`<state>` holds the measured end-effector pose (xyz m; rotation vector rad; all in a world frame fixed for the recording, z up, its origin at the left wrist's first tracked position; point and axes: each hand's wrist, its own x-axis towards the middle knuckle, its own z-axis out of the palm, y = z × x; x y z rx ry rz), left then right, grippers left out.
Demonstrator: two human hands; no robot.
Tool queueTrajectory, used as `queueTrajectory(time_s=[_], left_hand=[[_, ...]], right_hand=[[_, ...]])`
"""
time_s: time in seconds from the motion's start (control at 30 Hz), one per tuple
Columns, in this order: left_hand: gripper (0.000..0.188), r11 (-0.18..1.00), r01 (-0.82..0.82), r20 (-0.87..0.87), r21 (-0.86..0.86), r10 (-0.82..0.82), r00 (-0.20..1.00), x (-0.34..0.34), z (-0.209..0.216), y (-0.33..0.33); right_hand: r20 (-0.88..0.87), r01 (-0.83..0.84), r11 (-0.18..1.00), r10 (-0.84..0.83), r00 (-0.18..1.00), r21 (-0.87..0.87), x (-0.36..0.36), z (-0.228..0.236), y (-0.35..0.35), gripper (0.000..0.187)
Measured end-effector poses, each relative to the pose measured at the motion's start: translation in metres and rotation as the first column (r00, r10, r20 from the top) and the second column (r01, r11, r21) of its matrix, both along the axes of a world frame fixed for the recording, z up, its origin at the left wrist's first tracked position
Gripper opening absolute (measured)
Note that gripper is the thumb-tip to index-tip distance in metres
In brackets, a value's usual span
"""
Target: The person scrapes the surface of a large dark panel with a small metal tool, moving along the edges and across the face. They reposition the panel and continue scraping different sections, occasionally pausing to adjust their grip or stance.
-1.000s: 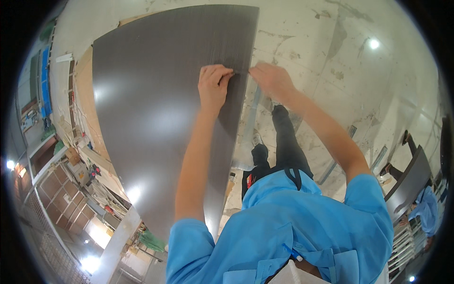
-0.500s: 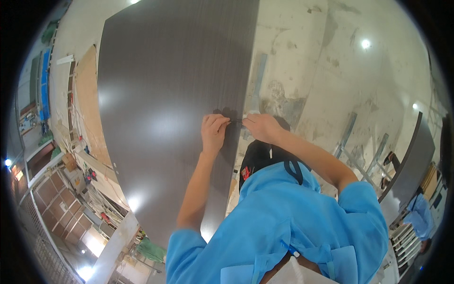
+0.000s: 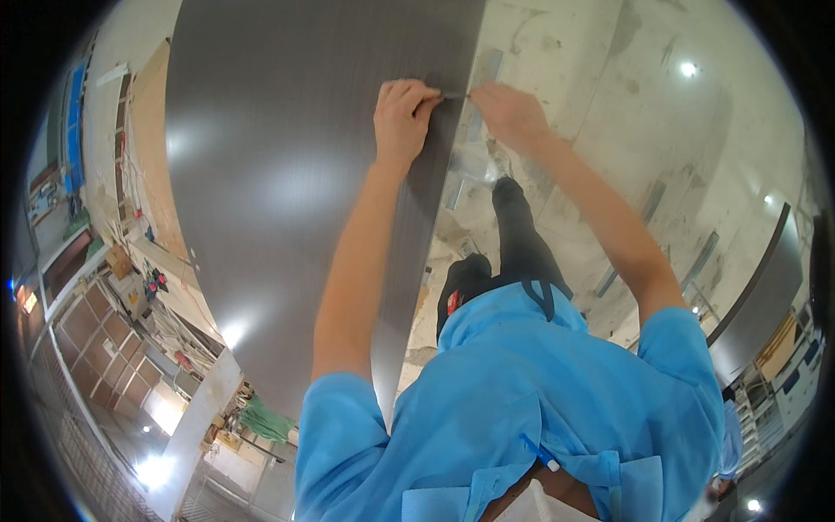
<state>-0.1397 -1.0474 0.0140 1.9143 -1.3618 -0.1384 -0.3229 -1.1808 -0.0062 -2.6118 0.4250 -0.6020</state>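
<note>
A large dark wood-grain panel [image 3: 287,226] lies flat to the left of my body. Over its right edge, toward the far end, my two hands face each other. My left hand [image 3: 404,117] is above the panel, its thumb and fingers pinching one end of a thin, dark, narrow piece [image 3: 454,96]. Just beyond the edge, my right hand [image 3: 511,113] is closed at the other end of that piece. The piece is too small to tell its kind, and my right fingertips are partly hidden.
Metal bars [image 3: 700,261] rest near the pale, stained floor [image 3: 591,104] on the right. Another dark panel [image 3: 761,300] stands farther right, with a person in blue [image 3: 731,439] beyond it. A tan board [image 3: 156,148] and a cluttered rack line the left.
Both hands have moved away from my body along the panel's edge, still holding the thin piece between them. My arms are stretched farther out, and one leg now shows stepped forward.
</note>
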Motion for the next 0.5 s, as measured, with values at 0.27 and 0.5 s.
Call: queueTrajectory(time_s=[0.27, 0.5], left_hand=[[0.013, 0.999, -0.022, -0.041, 0.027, 0.023, 0.999, -0.063, -0.004, 0.208], [0.015, 0.999, 0.003, -0.039, 0.036, -0.002, 0.999, -0.116, -0.015, 0.397]], right_hand=[[-0.031, -0.095, 0.993, 0.097, 0.995, 0.072, -0.063, 0.000, 0.195, 0.020], [-0.018, -0.117, 0.989, 0.118, 0.993, 0.086, -0.121, -0.012, 0.384, 0.023]])
